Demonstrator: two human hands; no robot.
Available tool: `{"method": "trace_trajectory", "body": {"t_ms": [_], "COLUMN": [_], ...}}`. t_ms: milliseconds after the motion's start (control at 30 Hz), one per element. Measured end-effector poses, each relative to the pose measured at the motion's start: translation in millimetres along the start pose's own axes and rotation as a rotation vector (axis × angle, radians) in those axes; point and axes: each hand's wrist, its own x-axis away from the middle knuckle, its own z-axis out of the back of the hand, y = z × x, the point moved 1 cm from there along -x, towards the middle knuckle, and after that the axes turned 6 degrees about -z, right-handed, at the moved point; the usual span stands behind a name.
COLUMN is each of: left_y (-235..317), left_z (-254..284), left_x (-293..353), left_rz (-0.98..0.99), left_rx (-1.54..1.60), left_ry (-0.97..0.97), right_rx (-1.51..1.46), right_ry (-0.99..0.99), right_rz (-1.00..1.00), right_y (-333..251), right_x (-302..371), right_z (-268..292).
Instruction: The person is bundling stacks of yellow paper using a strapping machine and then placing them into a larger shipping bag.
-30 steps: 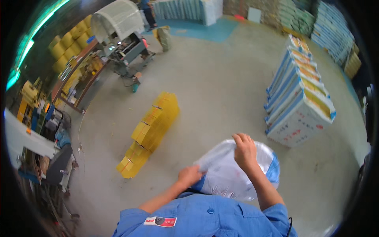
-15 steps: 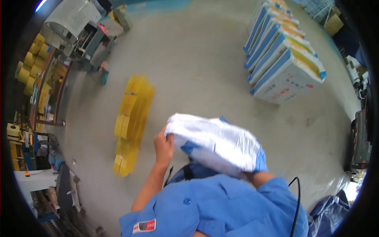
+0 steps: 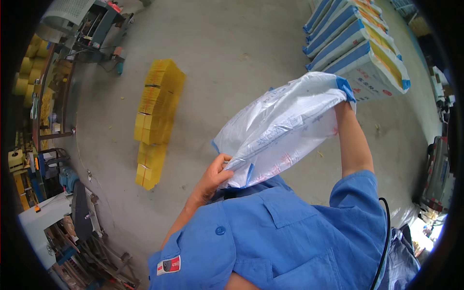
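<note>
A white plastic woven sack [image 3: 285, 130] with blue corners is spread slantwise in front of my body, limp and wrinkled. My left hand [image 3: 216, 175] is closed on its near left end, fingers bent over the edge. At the far right end, my right hand goes in behind the blue corner [image 3: 345, 89]. The sack hides the fingers there, so I cannot tell how they are set. Beyond that end stands a row of upright, filled white-and-blue sacks [image 3: 360, 65] with yellow and orange side panels.
Tied yellow bundles [image 3: 157, 121] stand stacked in a row on the grey floor to the left. A machine with a perforated metal guard [image 3: 65, 14] is at the far left, near a rack [image 3: 53, 96] of yellow material. A black cable [image 3: 385, 232] hangs by my right side.
The sack has swung from lying across my front to a slant, its right end lifted away from me. My right arm has stretched forward; my left hand has moved slightly right.
</note>
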Motion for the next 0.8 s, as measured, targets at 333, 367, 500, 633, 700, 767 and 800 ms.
{"method": "trace_trajectory", "body": {"t_ms": [333,367,500,633,700,767,800], "left_y": [0.3,5.3,-13.1,-4.2,2.6,2.4,6.3], "left_z": [27.7,25.4,12.9,0.3,0.0,8.6,12.4], "left_x": [-51.4,-60.9,-67.5,-75.9,-74.8,-71.5,-73.2], "left_rz": [-0.149,-0.17,-0.017,-0.018,0.027,-0.222,-0.173], "left_rx": [0.428,0.436,0.647,0.43,0.264,-0.198,-0.34], "left_ry": [0.335,0.356,0.338,0.333,0.342,0.182,0.176], "right_rx": [0.041,0.053,0.035,0.05,0.053,0.058,0.229], "right_ry": [0.107,0.114,0.127,0.159,0.178,0.18,0.074], "right_rz": [0.047,0.081,0.12,0.154,0.165,0.178,0.252], "right_y": [-145.3,-155.2,-154.8,-131.6,-131.6,-124.1,-103.6], "right_x": [113.6,124.8,138.3,140.2,130.9,119.0,95.8], "right_z": [-167.4,-179.4,-196.3,-184.0,-180.1,-188.7,-201.3]}}
